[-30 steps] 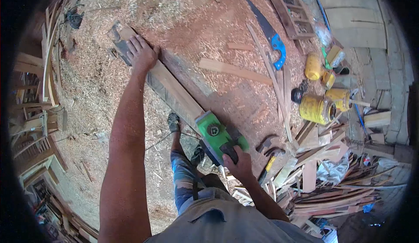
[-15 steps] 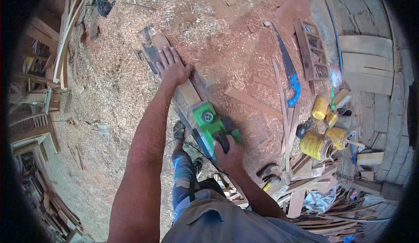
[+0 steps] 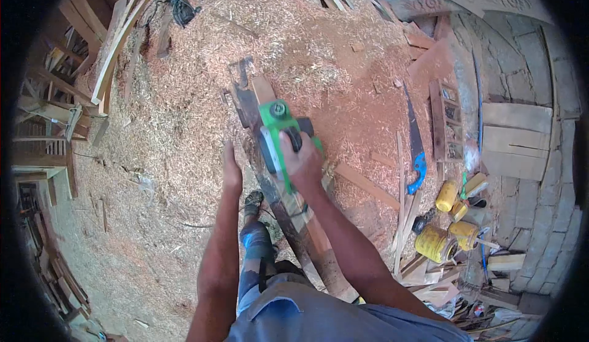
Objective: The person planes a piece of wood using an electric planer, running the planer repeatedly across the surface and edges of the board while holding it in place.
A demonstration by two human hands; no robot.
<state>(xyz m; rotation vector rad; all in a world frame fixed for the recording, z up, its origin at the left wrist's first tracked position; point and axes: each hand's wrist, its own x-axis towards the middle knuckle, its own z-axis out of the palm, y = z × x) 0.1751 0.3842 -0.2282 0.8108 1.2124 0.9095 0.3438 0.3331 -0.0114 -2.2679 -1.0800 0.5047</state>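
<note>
My right hand [image 3: 304,164] is closed around the black rear handle of a green electric planer [image 3: 270,116]. Under the planer lies a pale wooden board [image 3: 264,89], its far end showing ahead of the tool. The board rests on a long dark workbench beam [image 3: 281,222], which has a notched stop at its far end. My left hand [image 3: 231,169] is off the wood, in the air left of the beam, fingers stretched forward and seen edge-on. Nothing shows in it.
Wood shavings [image 3: 172,121] cover the ground. To the right lie a blue-handled handsaw [image 3: 417,151], a compartmented wooden box [image 3: 446,121], yellow containers [image 3: 437,245] and loose wooden strips [image 3: 368,186]. A dark coiled cable [image 3: 183,8] is at the upper left, near stacked timber [image 3: 116,50].
My right hand has pushed the planer forward along the board. My left hand has come off the board and drawn back to the left. The view has shifted a little.
</note>
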